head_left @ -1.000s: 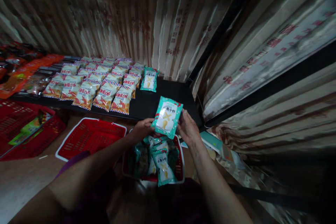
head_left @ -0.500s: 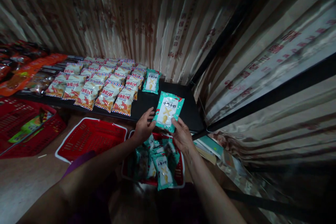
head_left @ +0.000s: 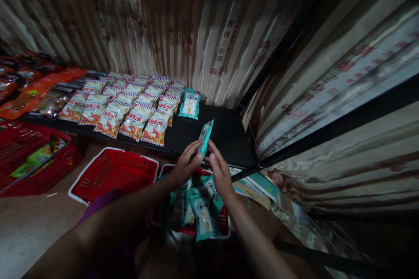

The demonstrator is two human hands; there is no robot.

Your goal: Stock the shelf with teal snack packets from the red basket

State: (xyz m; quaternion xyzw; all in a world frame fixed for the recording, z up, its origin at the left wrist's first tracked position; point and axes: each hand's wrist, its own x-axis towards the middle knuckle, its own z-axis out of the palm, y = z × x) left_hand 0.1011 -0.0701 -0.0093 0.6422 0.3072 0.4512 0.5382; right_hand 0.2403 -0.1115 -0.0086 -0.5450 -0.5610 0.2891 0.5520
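Note:
Between my two hands a teal snack packet (head_left: 205, 137) is held up nearly edge-on, above the front edge of the black shelf. My left hand (head_left: 185, 166) pinches its lower left side, thumb towards me. My right hand (head_left: 221, 172) is closed against the packet's right side, its fingers partly hidden behind one another. Below my hands, a red basket (head_left: 225, 222) with a white rim holds several teal packets (head_left: 203, 216) of the same kind. Another teal packet (head_left: 190, 103) lies on the shelf at the back, beside the white-and-orange packets.
Rows of white-and-orange snack packets (head_left: 134, 120) cover the middle of the black shelf (head_left: 225, 135). Orange and dark packages (head_left: 42, 91) lie farther left. Two more red baskets (head_left: 114, 176) stand on the floor at left. A black post (head_left: 288, 148) and patterned curtains (head_left: 327, 83) border the right.
The teal packet has turned from facing me to nearly edge-on. My left hand has closed on its side, and my right hand has shifted slightly along it.

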